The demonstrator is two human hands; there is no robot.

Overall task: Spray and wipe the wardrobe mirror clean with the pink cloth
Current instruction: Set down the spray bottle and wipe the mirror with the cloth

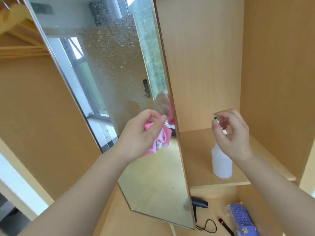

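The tall wardrobe mirror [110, 74] stands angled on an open door, its upper half speckled with spray droplets and its lower half smooth. My left hand [141, 133] grips the bunched pink cloth [161, 138] just in front of the glass, near the mirror's right edge. A white spray bottle [221, 164] with a green nozzle tip [215, 118] stands upright on the wooden shelf [196, 159]. My right hand [233, 133] hovers over the bottle's spray head, fingers loosely curled around it with gaps showing; it hides the trigger.
Light wooden wardrobe panels [204, 57] enclose the shelf on the back and right. Below the shelf lie a purple brush [242, 220], a black device [199, 204] and a thin black cord [209, 226]. Wooden hangers [20, 40] hang at the upper left.
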